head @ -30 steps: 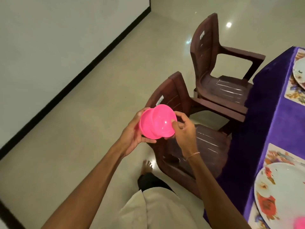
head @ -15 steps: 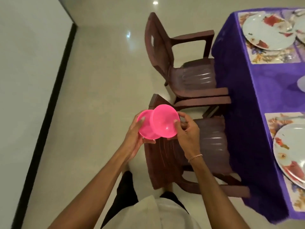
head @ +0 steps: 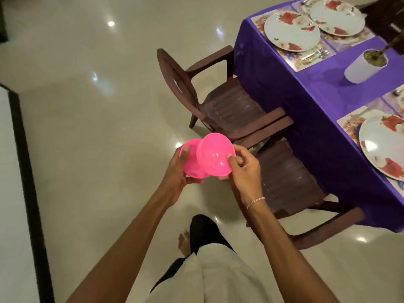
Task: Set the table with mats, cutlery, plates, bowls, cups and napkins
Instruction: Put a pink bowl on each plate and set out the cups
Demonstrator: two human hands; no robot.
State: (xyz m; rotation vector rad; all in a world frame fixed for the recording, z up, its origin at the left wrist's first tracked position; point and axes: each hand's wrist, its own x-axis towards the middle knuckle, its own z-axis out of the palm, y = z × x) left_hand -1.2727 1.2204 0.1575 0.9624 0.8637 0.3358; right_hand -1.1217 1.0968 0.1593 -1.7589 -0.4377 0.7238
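1. Pink bowls (head: 215, 157), two of them, are held in the air above the pale tiled floor (head: 87, 127). They are beside the near brown chair (head: 288, 178) and well apart from the table.
2. Left hand (head: 175, 180) grips the left-hand bowl (head: 190, 165), with the thumb on its rim and the fingers curled underneath.
3. Right hand (head: 244, 173) pinches the right-hand bowl (head: 215, 149), thumb pressed on the face turned to the camera and the other fingers curled behind it. A thin bracelet (head: 255, 201) sits on that wrist.
4. The right-hand bowl overlaps the left-hand one, both tilted on edge; whether they touch cannot be told.
5. A second brown chair (head: 220, 103) stands farther off, pushed against the table.
6. The table (head: 306, 95) wears a purple cloth and sits at the upper right.
7. Two floral plates (head: 291, 31) (head: 336, 17) lie on mats at the far end.
8. Another floral plate (head: 382, 145) rests on a floral mat (head: 349, 125) at the near end.
9. A white pot (head: 360, 67) stands on the cloth between the settings.
10. A bare foot (head: 184, 239) shows below the arms.
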